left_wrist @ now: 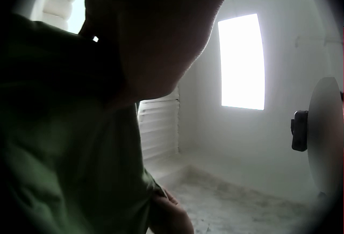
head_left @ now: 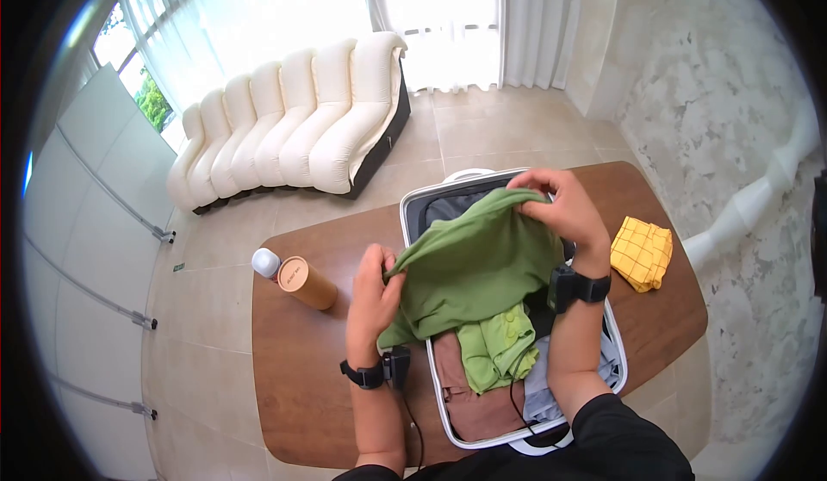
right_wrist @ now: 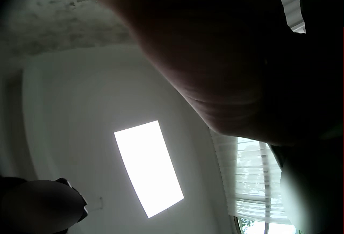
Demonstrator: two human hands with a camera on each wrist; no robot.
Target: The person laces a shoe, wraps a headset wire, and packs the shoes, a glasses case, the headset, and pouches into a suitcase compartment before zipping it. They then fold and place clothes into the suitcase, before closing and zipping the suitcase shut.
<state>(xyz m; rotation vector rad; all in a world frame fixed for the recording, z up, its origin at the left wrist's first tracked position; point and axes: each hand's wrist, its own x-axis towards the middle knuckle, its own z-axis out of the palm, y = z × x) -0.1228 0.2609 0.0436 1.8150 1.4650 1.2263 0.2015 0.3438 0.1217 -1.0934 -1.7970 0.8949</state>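
A dark green garment (head_left: 482, 266) is stretched between both hands above an open white-rimmed suitcase (head_left: 438, 395). My left hand (head_left: 372, 296) pinches its left edge, and my right hand (head_left: 564, 210) pinches its upper right edge. In the left wrist view the green cloth (left_wrist: 70, 137) hangs beside the dark left hand (left_wrist: 156, 35); the right hand (left_wrist: 171, 215) shows at its lower edge. The right wrist view shows the shaded right hand (right_wrist: 215, 62). Inside the suitcase lie a light green garment (head_left: 495, 347), a brown one (head_left: 469, 412) and a grey-blue one (head_left: 541, 391).
The suitcase rests on a brown wooden table (head_left: 301, 378). A cardboard cylinder (head_left: 307, 283) and a white-capped container (head_left: 266, 262) stand at the left. Folded yellow checked cloth (head_left: 642, 254) lies at the right. A cream sofa (head_left: 293, 124) stands beyond the table.
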